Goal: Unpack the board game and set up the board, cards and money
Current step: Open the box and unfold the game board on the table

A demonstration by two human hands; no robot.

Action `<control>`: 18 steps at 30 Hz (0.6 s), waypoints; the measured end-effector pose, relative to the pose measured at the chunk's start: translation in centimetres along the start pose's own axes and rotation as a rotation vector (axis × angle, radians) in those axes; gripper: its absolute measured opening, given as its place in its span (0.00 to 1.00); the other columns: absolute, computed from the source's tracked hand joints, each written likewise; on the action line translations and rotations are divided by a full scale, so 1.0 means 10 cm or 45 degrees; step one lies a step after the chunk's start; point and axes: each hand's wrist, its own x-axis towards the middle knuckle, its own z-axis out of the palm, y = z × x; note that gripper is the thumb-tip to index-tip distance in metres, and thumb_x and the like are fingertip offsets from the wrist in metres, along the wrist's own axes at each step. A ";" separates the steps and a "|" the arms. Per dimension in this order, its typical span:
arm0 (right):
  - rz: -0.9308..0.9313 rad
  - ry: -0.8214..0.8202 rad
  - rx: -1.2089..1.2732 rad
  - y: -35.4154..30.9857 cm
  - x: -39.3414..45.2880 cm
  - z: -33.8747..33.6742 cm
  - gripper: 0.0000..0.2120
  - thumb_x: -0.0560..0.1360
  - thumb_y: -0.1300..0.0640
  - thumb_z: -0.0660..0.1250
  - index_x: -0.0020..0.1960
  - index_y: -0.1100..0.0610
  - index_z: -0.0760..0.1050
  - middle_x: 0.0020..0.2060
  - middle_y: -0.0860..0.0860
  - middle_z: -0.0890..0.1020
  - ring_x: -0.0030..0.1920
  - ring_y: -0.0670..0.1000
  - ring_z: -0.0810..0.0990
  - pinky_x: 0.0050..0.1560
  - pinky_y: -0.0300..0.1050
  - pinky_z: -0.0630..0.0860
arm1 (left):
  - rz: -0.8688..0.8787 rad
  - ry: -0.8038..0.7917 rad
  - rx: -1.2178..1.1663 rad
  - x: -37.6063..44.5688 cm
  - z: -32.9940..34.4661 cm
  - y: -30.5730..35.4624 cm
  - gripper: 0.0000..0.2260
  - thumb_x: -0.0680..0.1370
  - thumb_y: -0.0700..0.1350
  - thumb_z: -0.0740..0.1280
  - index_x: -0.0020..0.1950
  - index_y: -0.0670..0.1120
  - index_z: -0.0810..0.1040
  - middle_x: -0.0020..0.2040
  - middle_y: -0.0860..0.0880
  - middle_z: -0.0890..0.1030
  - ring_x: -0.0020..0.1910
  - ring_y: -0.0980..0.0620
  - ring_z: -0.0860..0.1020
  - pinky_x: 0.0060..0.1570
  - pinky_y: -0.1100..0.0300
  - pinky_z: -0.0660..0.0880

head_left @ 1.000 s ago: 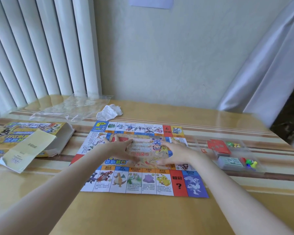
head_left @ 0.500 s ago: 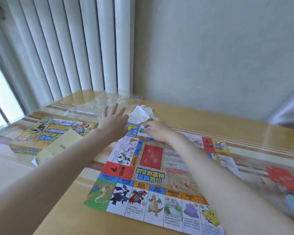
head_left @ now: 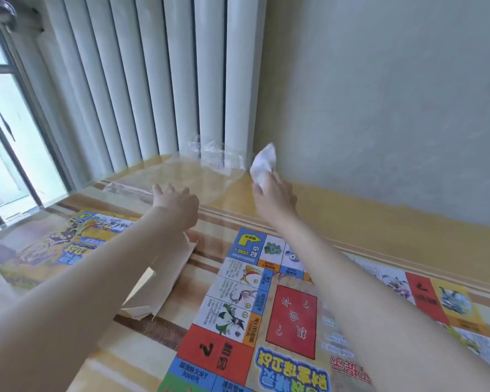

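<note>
Under both forearms lies 1 table (head_left: 351, 222), striped and glossy, carrying everything in view. Nearest the wrists, 1 game board (head_left: 266, 321) lies unfolded and flat, picture side up, beneath the right forearm and reaching toward the person; its placement suggests the board step is complete. Beneath the left forearm sits 1 yellow game box (head_left: 54, 250), its pale flap (head_left: 159, 281) hanging open toward the board, consistent with contents already removed. Beyond the left fingertips lies 1 clear plastic sheet (head_left: 187, 174), crumpled at its far edge against the blinds; it appears to be discarded wrapping.

The left hand (head_left: 176, 203) reaches toward that sheet with fingers spread and straight, gripping nothing; whether the tips touch the plastic cannot be told. The right hand (head_left: 272, 193) pinches 1 crumpled white paper wad (head_left: 263, 162), raised clear of the table near the wall, probably to clear it from the play area.

No cards or money are visible, so their count cannot be given. In my judgement, litter is being cleared before the cards and money are laid out.
</note>
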 end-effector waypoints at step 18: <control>-0.050 -0.505 0.202 -0.34 -0.25 -0.31 0.21 0.81 0.47 0.53 0.59 0.59 0.77 0.62 0.57 0.76 0.65 0.57 0.70 0.60 0.44 0.65 | 0.175 0.737 -0.387 -0.54 -0.21 0.25 0.11 0.78 0.43 0.59 0.55 0.46 0.79 0.65 0.49 0.72 0.69 0.48 0.61 0.67 0.49 0.52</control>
